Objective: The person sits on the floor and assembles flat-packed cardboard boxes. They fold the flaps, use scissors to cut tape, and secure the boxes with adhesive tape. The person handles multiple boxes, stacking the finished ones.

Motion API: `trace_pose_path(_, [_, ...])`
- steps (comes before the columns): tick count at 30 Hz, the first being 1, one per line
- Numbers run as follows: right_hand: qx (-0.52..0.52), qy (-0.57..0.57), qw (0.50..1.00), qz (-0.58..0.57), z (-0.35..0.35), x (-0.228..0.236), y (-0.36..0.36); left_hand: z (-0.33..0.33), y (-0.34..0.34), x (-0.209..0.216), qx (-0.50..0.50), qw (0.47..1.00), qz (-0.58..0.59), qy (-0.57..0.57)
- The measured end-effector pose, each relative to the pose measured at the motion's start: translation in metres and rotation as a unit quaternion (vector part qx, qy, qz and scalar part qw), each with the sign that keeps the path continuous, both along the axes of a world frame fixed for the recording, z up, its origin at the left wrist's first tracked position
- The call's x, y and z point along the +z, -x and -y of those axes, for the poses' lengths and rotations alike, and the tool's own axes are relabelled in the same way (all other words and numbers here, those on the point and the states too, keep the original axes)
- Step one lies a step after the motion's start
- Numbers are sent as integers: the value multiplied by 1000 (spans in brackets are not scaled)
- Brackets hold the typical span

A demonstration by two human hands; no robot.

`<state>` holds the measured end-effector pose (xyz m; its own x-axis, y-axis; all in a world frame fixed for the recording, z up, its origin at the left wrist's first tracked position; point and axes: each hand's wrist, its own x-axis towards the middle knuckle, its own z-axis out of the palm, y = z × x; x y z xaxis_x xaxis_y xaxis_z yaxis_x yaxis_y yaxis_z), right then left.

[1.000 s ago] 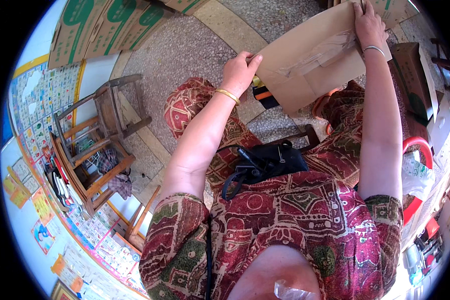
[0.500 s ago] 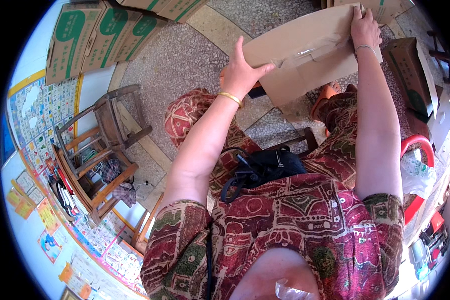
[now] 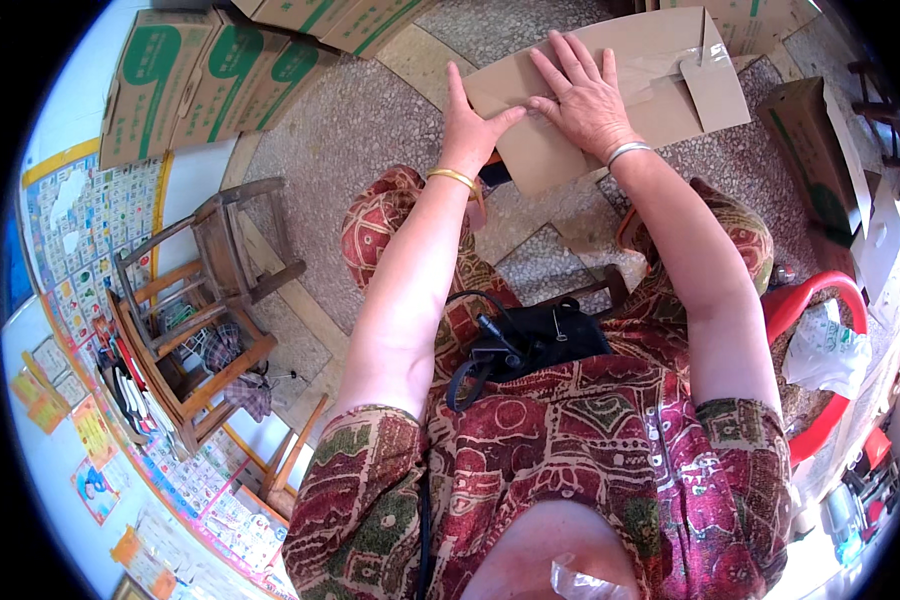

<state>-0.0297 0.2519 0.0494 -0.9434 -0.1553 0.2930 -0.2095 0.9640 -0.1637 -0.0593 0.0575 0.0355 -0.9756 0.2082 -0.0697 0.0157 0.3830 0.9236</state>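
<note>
The right hand [image 3: 582, 105] lies flat, fingers spread, clenching nothing, on the brown cardboard box [image 3: 658, 112] directly under its palm; the left hand [image 3: 470, 130], thumb and forefinger splayed, meets the box's left end. Clear shiny tape [image 3: 660, 68] already runs toward the box's right end, where the folded flap [image 3: 722, 90] seems not yet fastened. Left of the box stand green-printed brown cartons [image 3: 170, 95]

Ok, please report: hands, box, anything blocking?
Left hand open at left end of cardboard box. Right hand spread on it. Dark item by its lower-left edge, mostly hidden.
</note>
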Motion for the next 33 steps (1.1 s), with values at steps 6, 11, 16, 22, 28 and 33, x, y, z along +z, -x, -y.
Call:
trace_pose_path(6, [7, 13, 1000, 16, -8, 5, 0, -6, 1, 6, -11, 992, -54, 111])
trace_pose_path(11, [13, 45, 998, -38, -19, 5, 1, -3, 1, -2, -9, 997, -43, 55])
trace_pose_path(16, [-51, 50, 996, -47, -41, -4, 10, -9, 5, 1, -8, 998, -40, 55])
trace_pose_path(22, [-61, 187, 978, -68, -75, -3, 14, -5, 4, -5, -4, 998, -49, 47])
trace_pose_path(28, [-161, 203, 951, -166, -134, 6, 15, -2, 5, -3, 18, 998, 15, -54])
trace_pose_path(33, [-379, 5, 925, 20, -164, -10, 6, -6, -3, 16, 25, 997, 40, -58])
